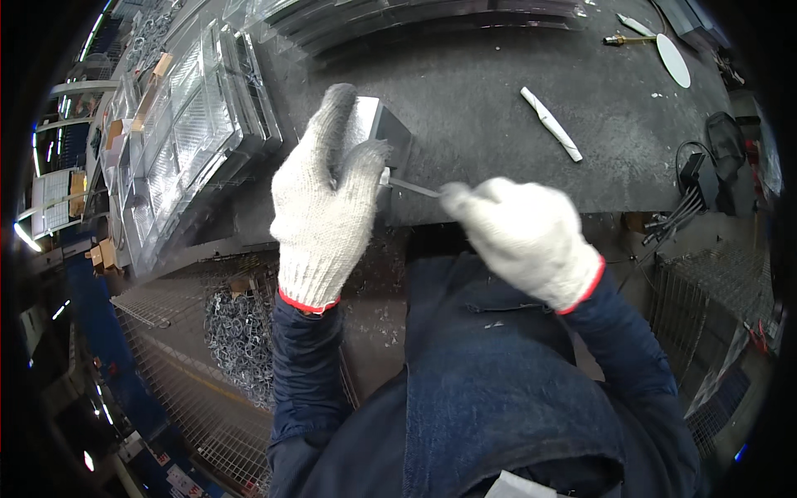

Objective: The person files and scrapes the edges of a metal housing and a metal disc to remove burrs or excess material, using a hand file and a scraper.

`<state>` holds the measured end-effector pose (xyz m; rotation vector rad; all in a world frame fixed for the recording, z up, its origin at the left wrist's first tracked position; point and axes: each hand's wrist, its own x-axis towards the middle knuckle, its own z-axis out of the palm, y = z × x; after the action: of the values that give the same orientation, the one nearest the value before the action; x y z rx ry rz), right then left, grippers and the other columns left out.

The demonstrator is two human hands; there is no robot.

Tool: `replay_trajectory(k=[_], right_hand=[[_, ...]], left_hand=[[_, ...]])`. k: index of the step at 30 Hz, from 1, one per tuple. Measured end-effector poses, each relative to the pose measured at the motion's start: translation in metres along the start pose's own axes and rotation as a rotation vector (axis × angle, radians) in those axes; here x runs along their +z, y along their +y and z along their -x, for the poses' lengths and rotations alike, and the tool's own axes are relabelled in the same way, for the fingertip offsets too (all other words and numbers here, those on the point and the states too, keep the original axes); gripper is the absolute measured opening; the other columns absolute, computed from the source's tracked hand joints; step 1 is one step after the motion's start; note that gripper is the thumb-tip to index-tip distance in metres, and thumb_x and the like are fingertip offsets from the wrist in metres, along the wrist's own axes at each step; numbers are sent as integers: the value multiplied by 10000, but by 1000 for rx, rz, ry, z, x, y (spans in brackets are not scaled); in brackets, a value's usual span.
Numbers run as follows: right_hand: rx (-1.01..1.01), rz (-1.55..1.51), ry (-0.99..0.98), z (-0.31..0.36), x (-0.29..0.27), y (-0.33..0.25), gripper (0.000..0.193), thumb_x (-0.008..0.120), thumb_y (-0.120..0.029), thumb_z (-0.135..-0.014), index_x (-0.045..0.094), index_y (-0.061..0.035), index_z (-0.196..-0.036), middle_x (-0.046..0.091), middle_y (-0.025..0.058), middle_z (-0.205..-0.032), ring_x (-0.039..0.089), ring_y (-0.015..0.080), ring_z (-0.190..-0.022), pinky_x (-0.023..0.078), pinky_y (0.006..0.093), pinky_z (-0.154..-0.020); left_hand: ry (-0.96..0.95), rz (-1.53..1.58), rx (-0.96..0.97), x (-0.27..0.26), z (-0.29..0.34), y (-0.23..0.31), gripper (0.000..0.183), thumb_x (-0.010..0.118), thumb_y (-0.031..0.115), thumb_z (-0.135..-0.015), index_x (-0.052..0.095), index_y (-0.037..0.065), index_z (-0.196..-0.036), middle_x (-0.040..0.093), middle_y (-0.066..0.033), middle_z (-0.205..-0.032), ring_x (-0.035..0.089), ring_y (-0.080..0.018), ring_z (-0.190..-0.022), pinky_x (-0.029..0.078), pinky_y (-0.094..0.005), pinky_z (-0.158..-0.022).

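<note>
My left hand (322, 199), in a white knit glove with grey fingertips, is closed on a grey metal box-like piece (393, 131) at the near edge of the table. Its thumb and fingers lie along the piece's left and near sides. In a matching glove, my right hand (527, 236) is slightly blurred and pinches the end of a thin metal strip (415, 188). The strip's other end meets the near side of the metal piece by my left thumb. Whether it goes into the piece cannot be seen.
A white wrapped stick (551, 124) lies on the dark table (465, 100). Clear plastic trays (191, 124) are stacked at the left, more at the far edge. Far right are a white oval disc (673, 61) and a black pouch (726, 145). Metal links (239, 340) fill a wire basket below left.
</note>
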<state>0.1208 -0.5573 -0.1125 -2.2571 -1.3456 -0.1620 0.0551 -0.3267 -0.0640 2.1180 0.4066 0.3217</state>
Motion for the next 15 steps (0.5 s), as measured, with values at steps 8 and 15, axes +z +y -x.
replay_trajectory(k=[8,15], right_hand=[[102,-21,110,-11,19,54,406,839,-250,-894,715,-138,-1264,733,94,-1197,708,310,-1101,577,459,-970],[453,359,189,37,12,90,457,867,-220,-840,726,-130,-1265,693,129,-1349,661,365,-1259,552,487,-1054]], left_hand=[[14,47,4,0,-6,-3,595,716,104,-1042,556,-39,-1597,654,-195,-1541,634,-239,-1384,505,-366,-1168],[28,37,-15,-4,-1,-5,621,736,129,-1026,555,-51,-1592,655,-222,-1536,649,-253,-1371,515,-370,-1155]])
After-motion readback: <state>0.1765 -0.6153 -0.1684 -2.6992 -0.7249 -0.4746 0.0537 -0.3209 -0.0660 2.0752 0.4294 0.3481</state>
